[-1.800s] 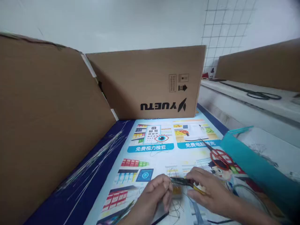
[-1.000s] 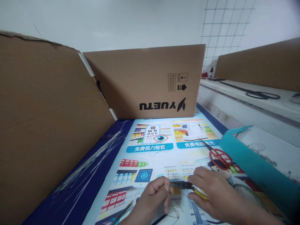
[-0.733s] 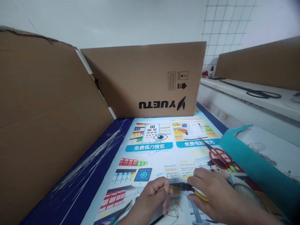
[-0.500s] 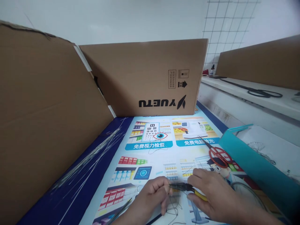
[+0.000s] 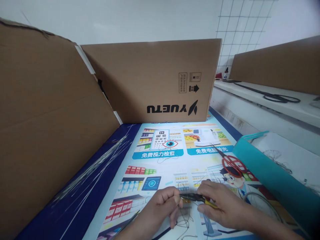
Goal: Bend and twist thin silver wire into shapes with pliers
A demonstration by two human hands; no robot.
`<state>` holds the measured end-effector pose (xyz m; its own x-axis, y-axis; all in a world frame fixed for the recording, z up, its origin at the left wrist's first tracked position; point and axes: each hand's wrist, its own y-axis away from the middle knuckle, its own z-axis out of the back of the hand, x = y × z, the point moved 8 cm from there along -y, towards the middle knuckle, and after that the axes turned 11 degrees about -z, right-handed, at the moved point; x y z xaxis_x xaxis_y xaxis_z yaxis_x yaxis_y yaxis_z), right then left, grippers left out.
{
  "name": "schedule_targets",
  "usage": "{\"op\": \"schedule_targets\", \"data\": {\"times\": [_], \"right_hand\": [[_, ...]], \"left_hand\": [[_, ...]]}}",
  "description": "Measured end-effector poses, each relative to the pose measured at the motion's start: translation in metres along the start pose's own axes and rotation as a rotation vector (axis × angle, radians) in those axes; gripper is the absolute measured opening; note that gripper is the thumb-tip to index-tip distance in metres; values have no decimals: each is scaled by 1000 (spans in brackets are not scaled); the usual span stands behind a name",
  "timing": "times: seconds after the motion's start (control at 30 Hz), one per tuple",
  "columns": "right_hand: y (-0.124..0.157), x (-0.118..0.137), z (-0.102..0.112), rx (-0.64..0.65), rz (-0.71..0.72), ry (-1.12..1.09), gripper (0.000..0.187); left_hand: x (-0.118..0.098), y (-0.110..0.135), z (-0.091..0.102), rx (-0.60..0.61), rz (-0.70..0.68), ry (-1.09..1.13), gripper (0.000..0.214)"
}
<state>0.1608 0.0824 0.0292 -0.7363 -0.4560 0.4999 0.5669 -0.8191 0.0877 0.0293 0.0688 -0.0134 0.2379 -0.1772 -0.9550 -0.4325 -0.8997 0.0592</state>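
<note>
My right hand [image 5: 221, 204] is wrapped around long-nose pliers [image 5: 193, 197] with dark jaws and yellow handles. Their tips point left and meet the fingertips of my left hand [image 5: 165, 207]. Thumb and forefinger of that left hand are pinched together on a thin wire [image 5: 183, 185], which loops up beside the jaws. The exact spot where the jaws meet the wire is hidden by the fingers. Loose bent wire pieces [image 5: 184, 224] lie on the printed mat just below the hands.
Red-handled scissors [image 5: 233, 166] lie right of centre, beside a teal box [image 5: 262, 166] holding wire coils. Long thin wires [image 5: 100, 159] are spread along the left. Cardboard panels [image 5: 135, 76] stand at the back and left. A shelf at right holds black scissors [image 5: 280, 98] and a small bottle [image 5: 226, 73].
The pliers and my right hand have shifted slightly left, with the jaws closer to my left fingertips. A wire loop now shows above the jaws. The view has tilted a little.
</note>
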Motion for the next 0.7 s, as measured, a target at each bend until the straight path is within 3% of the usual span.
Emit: {"op": "schedule_targets", "data": {"times": [0.33,0.7], "right_hand": [[2,2,6,-113,-17,264,16],[1,2,4,-127,-11,297,16]], "left_hand": [[-9,0,4,-42,-69,-218,23],[-8,1,10,-87,-69,-337,20]]}}
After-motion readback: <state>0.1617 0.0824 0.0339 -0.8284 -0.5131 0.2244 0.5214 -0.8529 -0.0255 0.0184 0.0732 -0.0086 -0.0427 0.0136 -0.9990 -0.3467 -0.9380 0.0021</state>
